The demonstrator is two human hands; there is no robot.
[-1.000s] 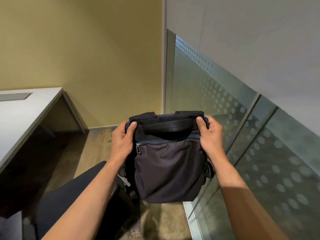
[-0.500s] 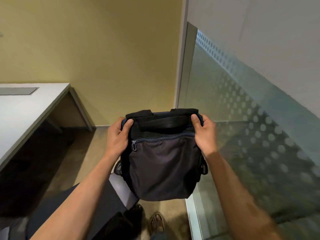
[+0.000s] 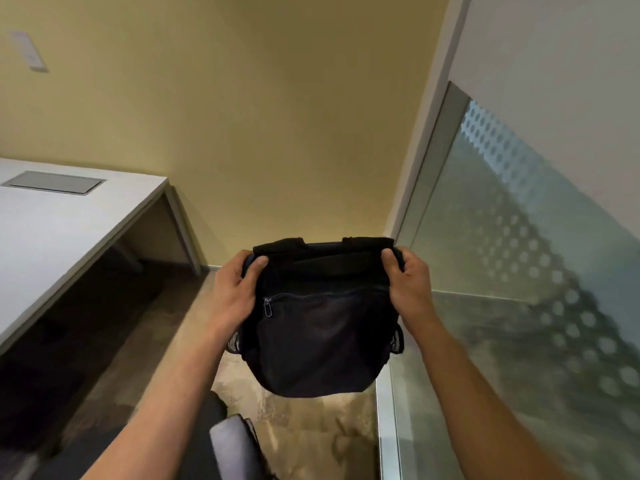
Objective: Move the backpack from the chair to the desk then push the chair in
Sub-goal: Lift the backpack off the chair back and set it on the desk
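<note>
1. Head view: My left hand [image 3: 232, 295] and right hand [image 3: 409, 285] each pinch a top corner of the backpack [image 3: 317, 329]. It hangs over the floor, right of the tabletop [image 3: 59, 220].
2. The chair [image 3: 228, 445] looks partly hidden below, I think. I should carry the backpack left, level, and set it down flat.

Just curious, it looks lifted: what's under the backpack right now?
Bare floor shows below the backpack, held in the air by the left hand and right hand. The chair sits lower left. Floor directly behind it is covered.
</note>
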